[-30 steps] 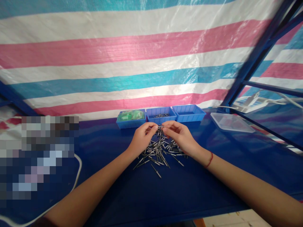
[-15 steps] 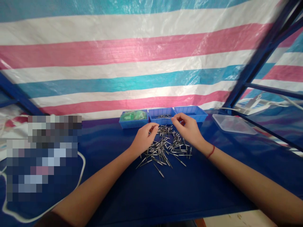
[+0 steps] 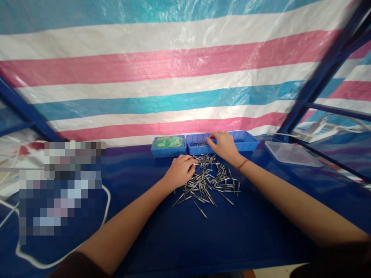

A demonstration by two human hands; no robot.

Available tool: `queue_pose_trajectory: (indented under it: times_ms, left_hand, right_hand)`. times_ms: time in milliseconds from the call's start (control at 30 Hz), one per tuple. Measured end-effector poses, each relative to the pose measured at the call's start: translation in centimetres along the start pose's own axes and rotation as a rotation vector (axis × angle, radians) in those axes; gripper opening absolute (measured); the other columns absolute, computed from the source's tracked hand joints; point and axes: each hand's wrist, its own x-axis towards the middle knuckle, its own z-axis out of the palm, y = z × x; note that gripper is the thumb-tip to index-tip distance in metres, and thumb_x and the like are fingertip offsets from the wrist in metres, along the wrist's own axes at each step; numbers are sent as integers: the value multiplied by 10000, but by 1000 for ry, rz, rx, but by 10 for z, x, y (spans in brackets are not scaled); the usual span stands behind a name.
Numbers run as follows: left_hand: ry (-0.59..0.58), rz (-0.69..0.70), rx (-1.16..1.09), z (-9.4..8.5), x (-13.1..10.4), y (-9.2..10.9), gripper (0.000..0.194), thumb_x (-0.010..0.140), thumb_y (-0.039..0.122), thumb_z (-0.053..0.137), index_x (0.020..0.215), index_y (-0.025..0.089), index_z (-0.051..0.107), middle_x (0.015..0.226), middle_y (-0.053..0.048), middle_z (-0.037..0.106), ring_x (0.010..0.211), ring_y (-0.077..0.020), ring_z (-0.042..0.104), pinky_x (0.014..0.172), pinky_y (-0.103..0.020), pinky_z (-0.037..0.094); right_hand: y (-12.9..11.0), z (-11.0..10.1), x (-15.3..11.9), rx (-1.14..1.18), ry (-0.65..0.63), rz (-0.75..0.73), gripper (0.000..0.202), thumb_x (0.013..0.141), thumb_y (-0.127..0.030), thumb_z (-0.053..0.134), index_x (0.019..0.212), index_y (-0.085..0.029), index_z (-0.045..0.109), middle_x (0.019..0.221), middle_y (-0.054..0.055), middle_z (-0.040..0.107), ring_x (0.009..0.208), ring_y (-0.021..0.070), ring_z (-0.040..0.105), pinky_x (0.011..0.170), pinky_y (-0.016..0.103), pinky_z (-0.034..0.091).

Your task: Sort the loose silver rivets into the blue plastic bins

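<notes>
A loose pile of silver blind rivets [image 3: 203, 185] lies on the blue table. At the pile's back left edge is my left hand [image 3: 181, 170], fingers curled down and closed around what looks like a rivet by the fingertips. My right hand [image 3: 225, 146] reaches over the middle blue bin [image 3: 193, 149], its thumb and fingers bent together at the bin's right part. Anything between those fingertips is too small to make out. More rivets lie inside that bin, partly hidden by the hand.
To the left stands a blue bin [image 3: 169, 153] with green packets; on the right is another blue bin [image 3: 246, 144]. A clear plastic lid [image 3: 292, 153] lies farther right. A white cable [image 3: 107, 200] loops on the left. Blue frame posts [image 3: 313, 85] and a striped sheet enclose the back.
My right hand has moved left, from in front of the bins to over the middle bin. My left hand has lowered onto the rivet pile. The view has shifted slightly.
</notes>
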Motion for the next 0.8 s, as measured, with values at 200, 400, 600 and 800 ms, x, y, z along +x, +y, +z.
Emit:
queue_pose_trajectory:
  times_ms: [200, 400, 600, 800]
  left_hand:
    - [-44, 34, 43, 2, 0, 0, 303, 906, 245, 432, 1135, 296, 623, 1175, -35, 593, 1078, -225, 482, 859, -382, 393]
    - [-89, 34, 85, 2, 3, 8, 270, 913, 285, 438, 1100, 258, 631, 1163, -37, 597, 1066, -228, 490, 865, -385, 365]
    - [-58, 8, 86, 0, 7, 12, 214, 895, 320, 503, 1007, 246, 669, 1077, -32, 629, 978, -210, 517, 825, -354, 352]
    - [-56, 1, 86, 2, 13, 15, 201, 861, 374, 560, 942, 254, 699, 1055, -25, 628, 962, -219, 513, 793, -356, 336]
  right_hand:
    - [6, -20, -38, 116, -23, -80, 157, 840, -227, 467, 822, -173, 614, 804, 83, 646, 776, 230, 539, 766, 368, 384]
    - [10, -20, -61, 253, -75, 50, 120, 801, -207, 503, 800, -178, 619, 780, 54, 656, 740, 202, 562, 744, 338, 407]
    - [0, -18, -63, 327, -117, 111, 119, 787, -198, 507, 792, -189, 625, 785, 42, 663, 732, 191, 569, 727, 324, 418]
    - [-10, -20, -67, 369, -149, 118, 125, 778, -200, 505, 792, -189, 628, 795, 45, 672, 719, 188, 575, 720, 331, 422]
